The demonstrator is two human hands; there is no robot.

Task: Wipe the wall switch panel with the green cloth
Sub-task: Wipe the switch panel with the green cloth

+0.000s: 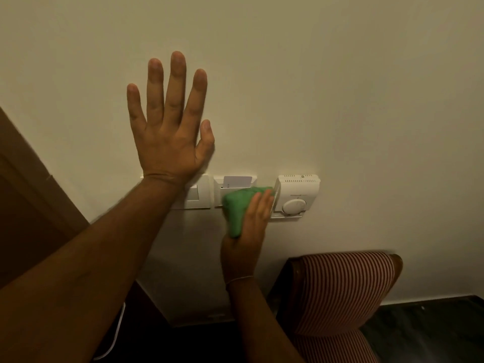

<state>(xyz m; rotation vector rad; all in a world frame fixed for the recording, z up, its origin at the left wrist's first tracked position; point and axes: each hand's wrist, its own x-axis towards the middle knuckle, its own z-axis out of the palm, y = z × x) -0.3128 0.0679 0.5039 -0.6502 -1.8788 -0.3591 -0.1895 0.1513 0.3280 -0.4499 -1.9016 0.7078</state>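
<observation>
The left hand [169, 127] is laid flat on the wall [340, 87], fingers splayed, nothing gripped, with the rocker switch [195, 196] just under its wrist. Next along, the green cloth [237, 208] is bunched under the right hand [246, 231]'s curled fingers, pressed onto the card-slot plate [237, 183]. Probably best if light strokes are used and the key card isn't knocked. The thermostat [297, 196] sits just past the fingertips.
</observation>
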